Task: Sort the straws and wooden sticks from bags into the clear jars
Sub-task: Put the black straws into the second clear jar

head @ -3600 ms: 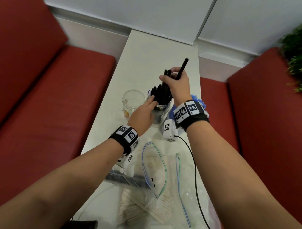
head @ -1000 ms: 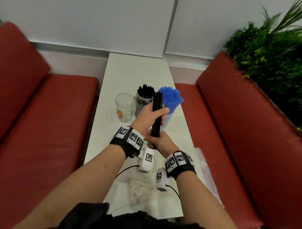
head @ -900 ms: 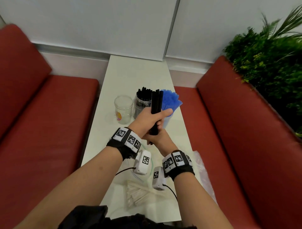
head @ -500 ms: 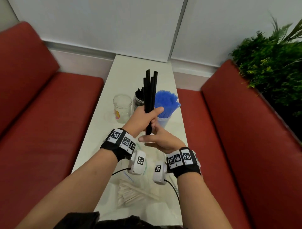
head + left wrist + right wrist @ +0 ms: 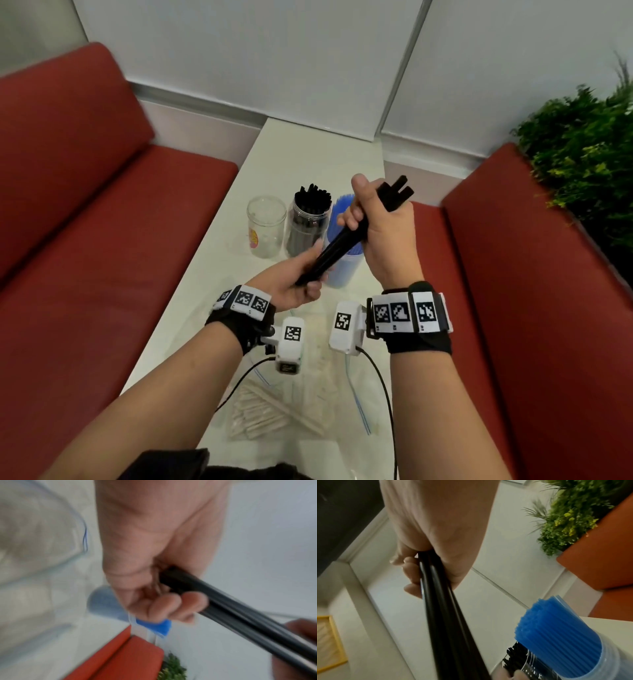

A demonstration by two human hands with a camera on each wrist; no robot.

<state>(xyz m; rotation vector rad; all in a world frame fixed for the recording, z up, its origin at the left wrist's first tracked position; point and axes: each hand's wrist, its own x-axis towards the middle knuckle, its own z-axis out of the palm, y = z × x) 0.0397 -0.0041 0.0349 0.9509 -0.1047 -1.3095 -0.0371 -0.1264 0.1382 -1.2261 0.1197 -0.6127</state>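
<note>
A bundle of black straws (image 5: 346,240) slants in the air over the table (image 5: 308,150), held at both ends. My left hand (image 5: 301,277) grips its lower end (image 5: 185,582); my right hand (image 5: 373,219) grips the upper part (image 5: 433,566), tips sticking out past the thumb. Behind the bundle stand three clear jars: an empty one (image 5: 266,226), one packed with black straws (image 5: 308,222), and one full of blue straws (image 5: 342,267), also seen in the right wrist view (image 5: 556,635). A bag of wooden sticks (image 5: 270,411) lies near the table's front edge.
Red bench seats (image 5: 102,222) flank the narrow white table on both sides. A green plant (image 5: 582,154) fills the back right corner. Empty clear zip bags (image 5: 356,404) lie under my wrists. Wrist camera cables hang over the bags.
The bundle stood upright in my left hand with the right hand open below it. Now it tilts up to the right, and my right hand has risen and closed round its upper part.
</note>
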